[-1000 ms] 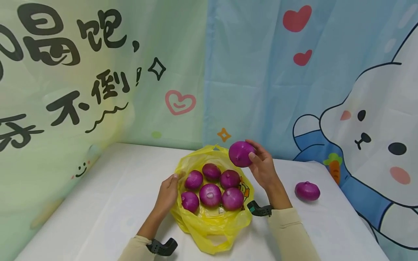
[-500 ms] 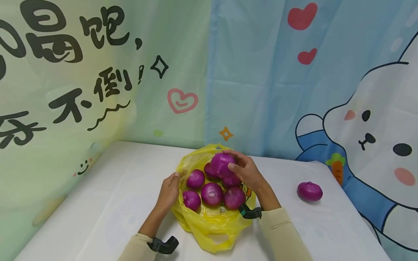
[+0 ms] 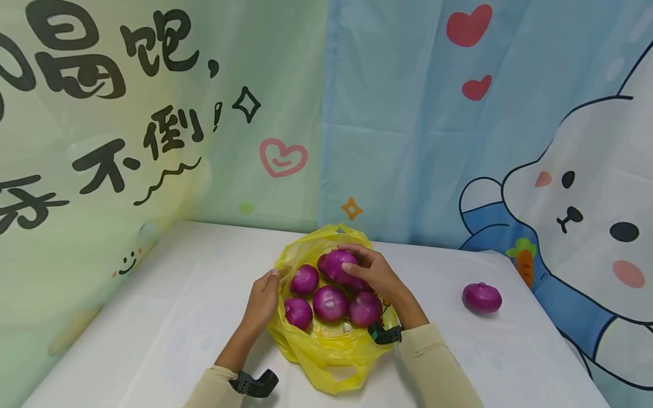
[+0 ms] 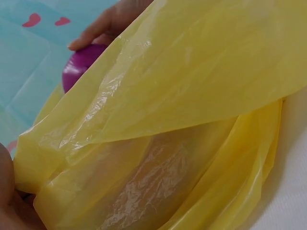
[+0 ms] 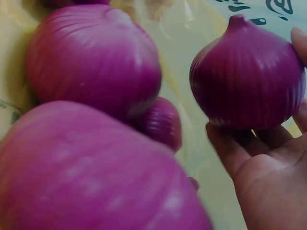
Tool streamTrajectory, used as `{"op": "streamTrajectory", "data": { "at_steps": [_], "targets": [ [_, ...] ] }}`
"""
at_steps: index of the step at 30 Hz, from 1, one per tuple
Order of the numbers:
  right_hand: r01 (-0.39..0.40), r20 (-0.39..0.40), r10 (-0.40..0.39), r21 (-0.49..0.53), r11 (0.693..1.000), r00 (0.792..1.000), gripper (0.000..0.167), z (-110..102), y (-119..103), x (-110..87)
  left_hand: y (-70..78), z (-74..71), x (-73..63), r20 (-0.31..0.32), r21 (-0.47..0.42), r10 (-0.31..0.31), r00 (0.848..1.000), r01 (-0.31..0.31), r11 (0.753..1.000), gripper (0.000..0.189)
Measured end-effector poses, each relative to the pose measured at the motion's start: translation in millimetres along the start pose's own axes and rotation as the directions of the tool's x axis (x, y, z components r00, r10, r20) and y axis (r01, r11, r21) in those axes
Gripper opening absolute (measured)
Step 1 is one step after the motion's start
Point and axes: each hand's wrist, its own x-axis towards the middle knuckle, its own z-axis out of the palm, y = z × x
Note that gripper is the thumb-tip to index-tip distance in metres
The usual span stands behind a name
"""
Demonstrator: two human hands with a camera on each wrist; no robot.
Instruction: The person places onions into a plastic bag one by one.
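A yellow plastic bag (image 3: 326,362) stands with its mouth spread, several purple onions (image 3: 330,303) inside. My left hand (image 3: 262,300) pinches the bag's left rim; in the left wrist view the yellow film (image 4: 158,110) covers most of the picture. Over the back of the bag's mouth, my right hand (image 3: 374,272) grips another purple onion (image 3: 338,266), partly covering the onions beneath. The right wrist view shows this gripped onion (image 5: 247,76) between thumb and fingers, its pointed tip upward. It looks apart from the onions (image 5: 93,62) at the left.
One more onion (image 3: 482,298) lies on the white tabletop (image 3: 214,272), to the right of the bag. Behind the table hangs a printed cloth (image 3: 388,130) with hearts, writing and a cartoon rabbit.
My right hand has carried the onion leftward and down, from beside the bag's back right rim to over the onions inside. The left hand has kept its hold on the rim.
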Motion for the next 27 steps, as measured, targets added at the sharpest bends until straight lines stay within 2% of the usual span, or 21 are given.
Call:
{"op": "streamTrajectory", "data": {
  "at_steps": [11,17,23,27],
  "targets": [
    [-0.060,0.035,0.064,-0.100,0.993,0.997,0.044,4,8,-5.4,-1.7,1.1,-0.3,-0.009,0.003,-0.004,1.000,0.004,1.000,0.044],
    [-0.034,0.067,0.049,-0.208,0.977,0.997,0.053,2,6,-13.8,-2.0,2.7,-1.1,-0.003,-0.003,-0.005,1.000,0.005,1.000,0.045],
    [0.026,0.077,-0.013,-0.166,0.986,0.997,0.051,-2,1,-23.5,-2.4,2.2,0.6,-0.002,-0.001,-0.004,1.000,0.004,1.000,0.045],
    [0.037,0.073,-0.028,-0.120,0.992,0.997,0.048,-4,0,-28.8,-1.3,1.8,0.3,0.014,-0.005,-0.014,1.000,0.014,1.000,0.045]
  ]
}}
